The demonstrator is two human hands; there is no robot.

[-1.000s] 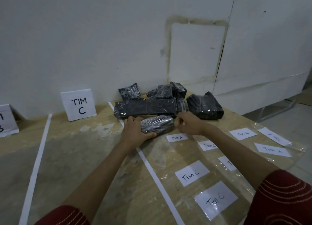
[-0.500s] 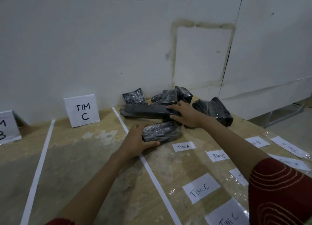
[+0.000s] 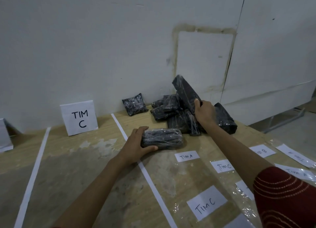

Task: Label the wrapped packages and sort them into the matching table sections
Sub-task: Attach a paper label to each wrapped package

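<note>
Head view, forward-down over table point(image 3: 73, 161)

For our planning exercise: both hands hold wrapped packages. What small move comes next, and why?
Probably lower the right hand's long package onto the table by the TIM A label: it hangs tilted above the pile, and the left hand grips the short package.

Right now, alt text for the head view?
A person's left hand grips a short black-wrapped package on the table, while the right hand holds a long package tilted above a pile by the wall. A TIM C sign stands left; paper labels lie right.
</note>
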